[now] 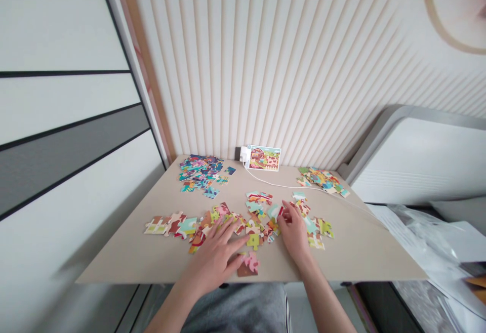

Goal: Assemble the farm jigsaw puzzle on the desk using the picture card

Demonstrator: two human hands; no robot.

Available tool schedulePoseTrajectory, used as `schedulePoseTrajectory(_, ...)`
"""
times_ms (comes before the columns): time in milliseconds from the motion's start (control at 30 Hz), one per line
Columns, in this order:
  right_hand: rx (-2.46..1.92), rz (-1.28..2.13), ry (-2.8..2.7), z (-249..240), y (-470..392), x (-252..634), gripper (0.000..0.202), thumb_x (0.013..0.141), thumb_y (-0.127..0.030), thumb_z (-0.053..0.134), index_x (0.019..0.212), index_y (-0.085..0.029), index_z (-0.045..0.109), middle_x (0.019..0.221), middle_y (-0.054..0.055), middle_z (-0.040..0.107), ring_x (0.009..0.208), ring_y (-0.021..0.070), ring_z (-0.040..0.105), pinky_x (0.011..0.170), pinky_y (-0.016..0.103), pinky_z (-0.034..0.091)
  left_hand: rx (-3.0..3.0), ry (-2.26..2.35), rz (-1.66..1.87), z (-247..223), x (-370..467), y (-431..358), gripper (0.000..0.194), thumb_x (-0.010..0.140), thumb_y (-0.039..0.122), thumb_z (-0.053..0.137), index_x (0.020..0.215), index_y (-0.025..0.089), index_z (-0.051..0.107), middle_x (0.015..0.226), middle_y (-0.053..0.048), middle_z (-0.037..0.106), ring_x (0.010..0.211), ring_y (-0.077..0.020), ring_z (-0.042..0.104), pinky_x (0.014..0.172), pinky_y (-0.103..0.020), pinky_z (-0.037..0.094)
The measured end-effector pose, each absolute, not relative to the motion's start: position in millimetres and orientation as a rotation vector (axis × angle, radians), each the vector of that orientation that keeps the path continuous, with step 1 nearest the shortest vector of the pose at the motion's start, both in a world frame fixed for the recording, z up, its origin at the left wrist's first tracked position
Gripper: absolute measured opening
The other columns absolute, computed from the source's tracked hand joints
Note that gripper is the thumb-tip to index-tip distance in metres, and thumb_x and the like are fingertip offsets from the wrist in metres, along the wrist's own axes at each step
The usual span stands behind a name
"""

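Note:
My left hand (215,256) lies with fingers spread over the near-left part of a loose heap of farm-coloured puzzle pieces (253,227). Its palm and fingers hide some of them. At the heap's right side my right hand (293,225) has its fingertips closed on a red-and-white puzzle piece (281,211). A pink-and-brown piece (248,264) lies near the table's front edge, just right of my left thumb. Left of the heap is a row of pieces (167,224), and more pieces (321,226) lie right of my right hand.
A farm picture card (265,157) leans on the ribbed wall beside a white charger (243,154). Its cable (281,185) crosses the table (125,257) to the right. Blue puzzle pieces (201,171) are piled back left, and a multicoloured pile (322,178) lies back right.

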State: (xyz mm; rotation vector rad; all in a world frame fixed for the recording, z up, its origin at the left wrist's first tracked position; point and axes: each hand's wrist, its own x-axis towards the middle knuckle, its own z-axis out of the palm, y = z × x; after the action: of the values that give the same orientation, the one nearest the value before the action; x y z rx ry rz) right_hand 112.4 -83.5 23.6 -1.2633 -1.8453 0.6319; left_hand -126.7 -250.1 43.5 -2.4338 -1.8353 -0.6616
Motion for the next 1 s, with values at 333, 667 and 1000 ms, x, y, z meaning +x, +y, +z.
schedulePoseTrajectory(333, -1.044, 1.336, -1.548, 42, -29, 46, 0.051, 0.072, -0.048, 0.075, 0.11, -0.015, 0.069, 0.076, 0.002, 0.069, 0.073, 0.0203, 0.071, 0.073, 0.035, 0.06, -2.409, -1.844, -0.693, 36, -127, -250, 0.047, 0.101, 0.045, 0.052, 0.148, 0.042, 0.05, 0.167, 0.0, 0.03, 0.152, -0.0315, 0.029, 0.122, -0.057, 0.032)
schedulePoseTrajectory(667, -1.105, 0.986, -1.936, 38, -3, -14, 0.036, 0.076, -0.034, 0.073, 0.109, -0.019, 0.074, 0.084, 0.006, 0.073, 0.091, 0.0257, 0.067, 0.088, 0.041, 0.052, -2.422, -1.931, -0.641, 34, -129, -252, 0.048, 0.101, 0.049, 0.051, 0.149, 0.046, 0.047, 0.167, 0.001, 0.03, 0.152, -0.0327, 0.031, 0.12, -0.06, 0.034)
schedulePoseTrajectory(1000, -1.193, 0.279, -2.494, 40, -33, 21, 0.056, 0.094, -0.058, 0.057, 0.143, -0.03, 0.057, 0.136, 0.011, 0.061, 0.127, 0.0282, 0.054, 0.11, 0.043, 0.033, -2.457, -1.991, -0.55, 35, -127, -251, 0.05, 0.102, 0.046, 0.05, 0.151, 0.046, 0.044, 0.169, 0.002, 0.023, 0.155, -0.0329, 0.024, 0.122, -0.062, 0.03)
